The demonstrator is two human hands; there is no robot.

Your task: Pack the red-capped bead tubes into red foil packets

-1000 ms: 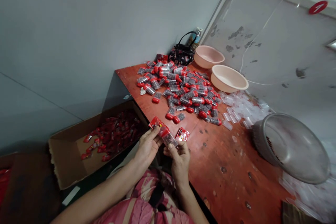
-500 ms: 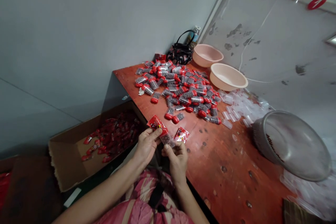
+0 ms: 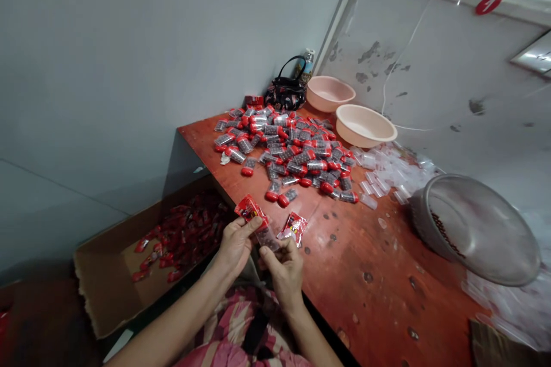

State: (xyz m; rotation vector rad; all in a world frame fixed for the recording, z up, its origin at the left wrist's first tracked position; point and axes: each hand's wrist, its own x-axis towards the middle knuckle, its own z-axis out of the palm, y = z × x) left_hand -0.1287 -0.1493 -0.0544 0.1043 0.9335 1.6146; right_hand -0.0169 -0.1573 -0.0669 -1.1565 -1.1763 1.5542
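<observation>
My left hand (image 3: pixel 236 245) pinches a red printed wrapper (image 3: pixel 248 207) between thumb and fingers. The wrapper covers the upper end of a small clear bottle (image 3: pixel 267 238) with dark contents. The lower end of that bottle is gripped by my right hand (image 3: pixel 284 273), thumb on top. Both hands are closed, above the front edge of the red table (image 3: pixel 340 275). A loose red packet (image 3: pixel 294 227) lies on the table just beyond my right fingers. Farther back is a heap of red-capped bottles (image 3: pixel 297 152) with dark contents.
Left of the table, an open cardboard box (image 3: pixel 107 275) holds many red packets. Two pale basins (image 3: pixel 365 126), a black handbag (image 3: pixel 286 93) and a drink bottle (image 3: pixel 306 63) stand behind the heap. Empty clear bottles (image 3: pixel 387 169) and a tilted metal bowl (image 3: pixel 477 229) occupy the right.
Both hands keep hold of the wrapper and bottle, with slightly shifted fingers. The view has swung a little, so the table scene sits farther left.
</observation>
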